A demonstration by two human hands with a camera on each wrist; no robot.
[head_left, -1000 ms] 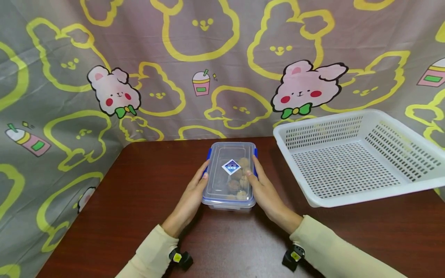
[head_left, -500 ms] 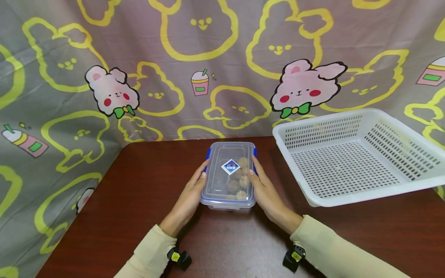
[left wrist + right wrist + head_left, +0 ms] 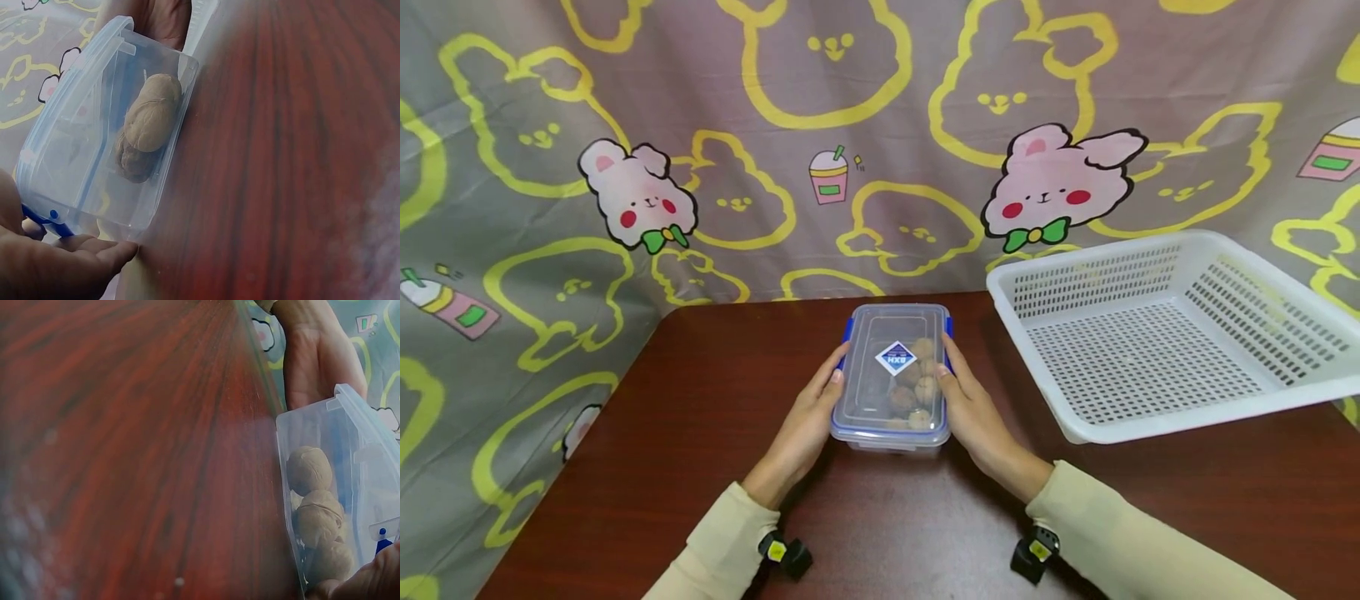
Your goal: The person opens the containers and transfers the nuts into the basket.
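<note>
A clear plastic food container point(image 3: 861, 392) with a lid, blue side latches and a diamond sticker is at the middle of the table. Several walnuts point(image 3: 927, 388) lie inside, gathered toward its right side. My left hand point(image 3: 801, 429) grips the left side, thumb at the lid's edge; in the left wrist view its fingers point(image 3: 94, 253) reach below the blue latch. On the opposite side my right hand point(image 3: 981, 421) holds on, thumb over the lid's rim. The right wrist view shows walnuts point(image 3: 320, 512) through the wall, with the container's base close to the table.
A white perforated plastic basket point(image 3: 1078, 429) stands on the right of the dark red wooden table point(image 3: 715, 367). Behind and along the left hangs a grey curtain point(image 3: 685, 75) with cartoon rabbits. Cameras on straps sit at both wrists.
The head view has shifted very slightly. Both hands keep the same hold on the container, and the basket stays put.
</note>
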